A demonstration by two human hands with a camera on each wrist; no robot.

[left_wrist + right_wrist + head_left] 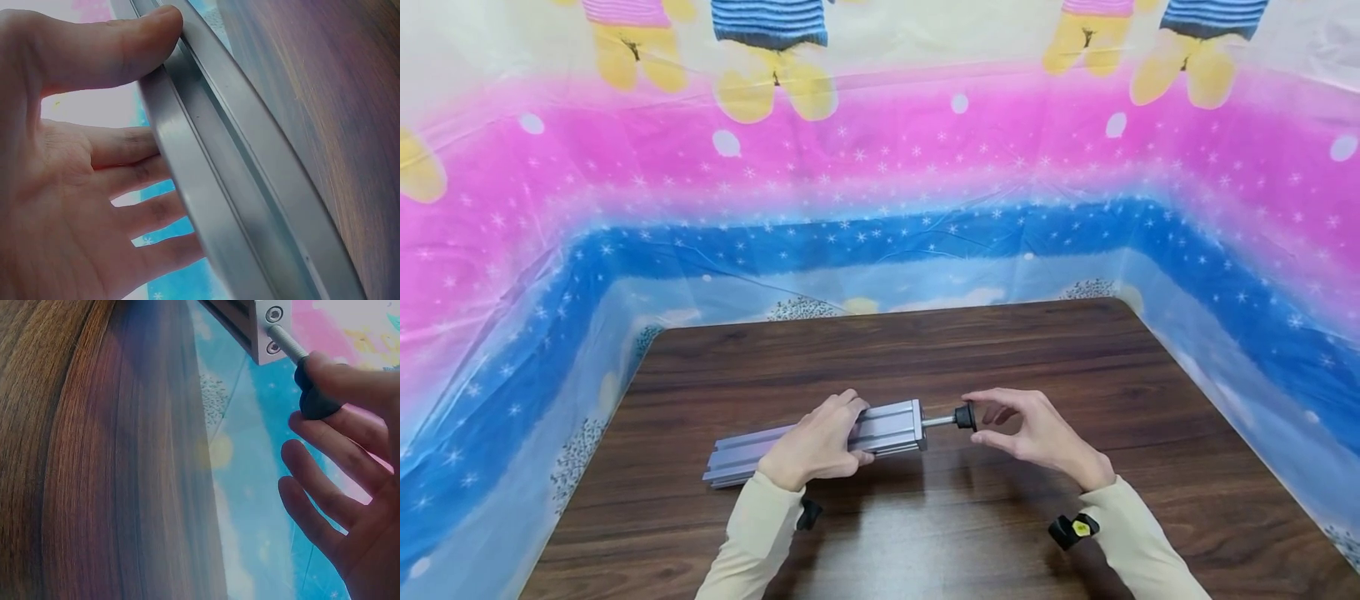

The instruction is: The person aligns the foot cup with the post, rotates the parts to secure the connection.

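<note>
A long grey metal bar (820, 442) lies on the brown wooden table (1000, 350), near the front edge and a bit to the left. The left hand (816, 446) sits on top of the bar. Its fingers curl over the far side and its thumb presses the near side, so it holds the bar tight and keeps it down on the table.

A thin metal rod (938, 422) sticks out of the right end of the bar. At the tip of the rod is a small black knob (966, 416). The right hand (1037, 433) pinches the knob between the thumb and the first finger. The other fingers are spread out and loose.

In the right wrist view the rod goes into a round hole in the bar's end face (272, 325). A good bit of rod shows between the knob and the bar, so it looks like it is not all the way in. I think the rod has some turning left before the knob sits against the end. I cannot tell which way the knob is being turned.

A bright pink and blue plastic sheet (880, 192) stands around the table.
</note>
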